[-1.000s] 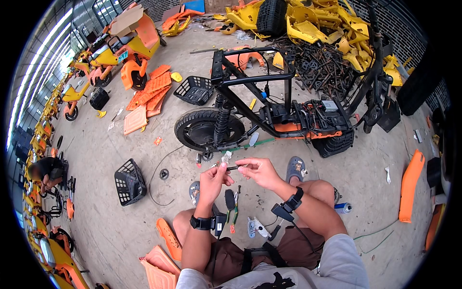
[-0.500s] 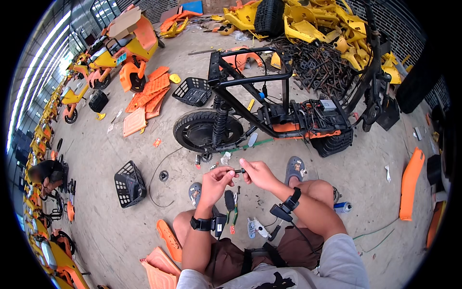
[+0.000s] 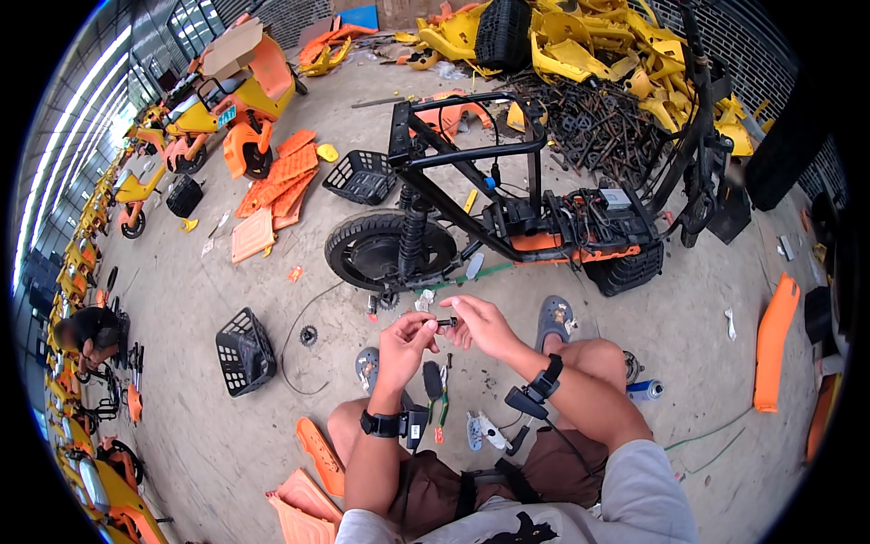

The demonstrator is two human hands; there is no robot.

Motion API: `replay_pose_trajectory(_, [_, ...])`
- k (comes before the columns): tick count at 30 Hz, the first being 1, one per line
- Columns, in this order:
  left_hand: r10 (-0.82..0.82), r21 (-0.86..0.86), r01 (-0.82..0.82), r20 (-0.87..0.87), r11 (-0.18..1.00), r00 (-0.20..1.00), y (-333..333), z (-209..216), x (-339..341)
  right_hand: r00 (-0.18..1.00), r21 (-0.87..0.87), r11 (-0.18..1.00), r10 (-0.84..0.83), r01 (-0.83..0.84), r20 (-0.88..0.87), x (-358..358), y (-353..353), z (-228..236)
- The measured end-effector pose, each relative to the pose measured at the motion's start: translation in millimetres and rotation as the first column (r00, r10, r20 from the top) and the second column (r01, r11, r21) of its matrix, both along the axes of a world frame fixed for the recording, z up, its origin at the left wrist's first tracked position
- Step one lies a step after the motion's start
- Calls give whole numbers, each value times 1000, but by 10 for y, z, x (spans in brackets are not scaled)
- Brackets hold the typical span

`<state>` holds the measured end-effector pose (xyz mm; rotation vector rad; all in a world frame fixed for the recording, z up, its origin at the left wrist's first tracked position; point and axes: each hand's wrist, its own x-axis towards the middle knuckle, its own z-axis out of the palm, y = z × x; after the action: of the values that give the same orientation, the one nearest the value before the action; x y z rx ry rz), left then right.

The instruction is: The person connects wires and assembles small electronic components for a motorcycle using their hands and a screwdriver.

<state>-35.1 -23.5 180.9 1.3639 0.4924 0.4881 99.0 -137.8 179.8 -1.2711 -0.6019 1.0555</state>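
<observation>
My left hand (image 3: 410, 339) pinches a small dark bolt-like piece (image 3: 447, 323) between thumb and fingers. Its thicker end points toward my right hand (image 3: 484, 326), whose thumb and fingers are spread around that end without visibly gripping it. Beyond both hands stands a stripped black scooter frame (image 3: 471, 156) with its rear wheel (image 3: 391, 249) at the left. On the floor just below my hands lie pliers with green handles (image 3: 443, 403) and a dark, flat, elongated piece (image 3: 432, 379).
A black basket (image 3: 246, 352) sits to the left, near a small sprocket (image 3: 308, 335) and a loose cable (image 3: 284, 349). A blue spray can (image 3: 645, 390) lies by my right knee. Yellow panels (image 3: 580, 50) are heaped at the back. Someone (image 3: 95, 331) crouches far left.
My right hand's fingers have loosened from the dark piece and spread apart. My left hand still holds it, and more of its thicker end now shows.
</observation>
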Motion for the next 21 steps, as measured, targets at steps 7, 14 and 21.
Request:
replay_pose_trajectory(7, [11, 1, -11, 27, 1000, 1000, -1, -10, 9, 999, 64, 998, 8, -10, 31, 0, 7, -83])
replay_pose_trajectory(14, [23, 11, -23, 12, 1000, 1000, 18, -25, 10, 990, 200, 978, -79, 55, 115, -3, 42, -165])
replay_pose_trajectory(21, [34, -1, -34, 27, 999, 999, -2, -26, 38, 987, 156, 985, -90, 69, 133, 2, 52, -160])
